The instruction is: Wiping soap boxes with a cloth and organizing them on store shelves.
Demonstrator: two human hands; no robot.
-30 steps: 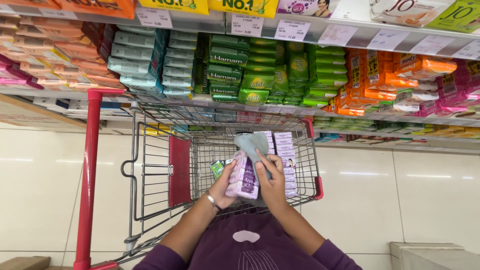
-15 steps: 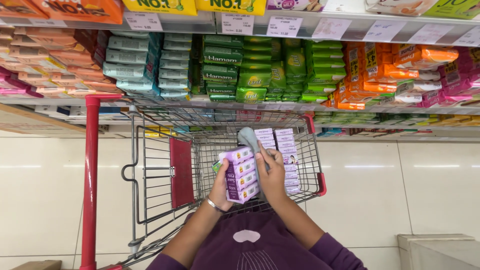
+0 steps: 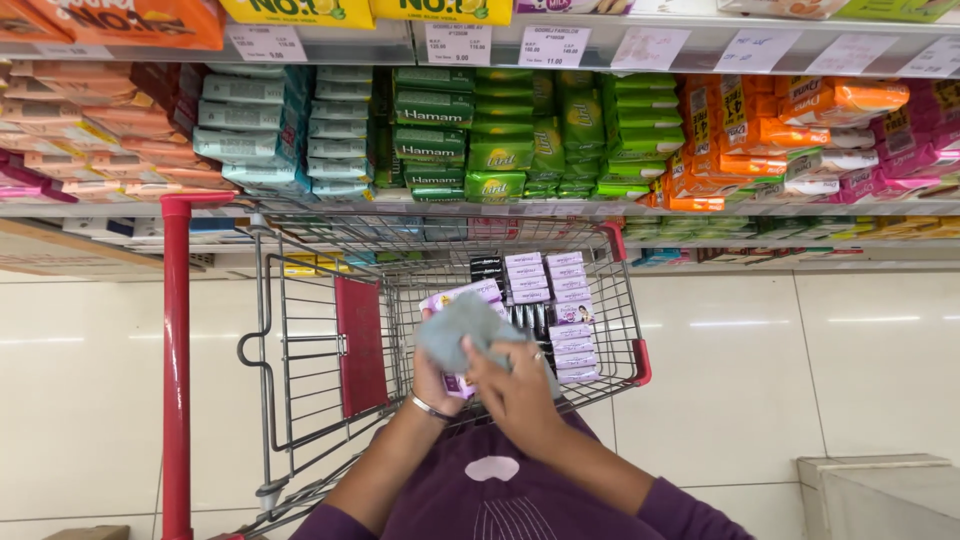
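Grey soft cloth (image 3: 468,330) covers most of what I am working on: I have it pressed under my right hand (image 3: 515,390), fingers curled over it and closed on the fabric, against a pale purple multi-pack of small boxes (image 3: 462,297). My left hand (image 3: 432,385), with a thin metal bangle (image 3: 430,408) at the wrist, is wrapped around the lower end of that purple pack from underneath, gripping it firmly; only the pack's top edge and a bit near my palm show past the cloth. Both hands hold these over the near end of a wire metal shopping cart with red corner guards (image 3: 640,362). Inside the cart, just beyond my fingers, lies a row of the same pale purple packs (image 3: 560,300) stacked side by side, with a dark box (image 3: 487,268) at the far end. A red flap of the child seat (image 3: 360,345) stands upright on the cart's left side, and a red vertical post (image 3: 176,360) rises further left. Ahead, well apart from my hands, store shelves carry teal soap boxes (image 3: 250,120), green soap packs (image 3: 480,125) and orange packs (image 3: 760,125). Glossy cream floor tiles (image 3: 800,370) lie beneath.
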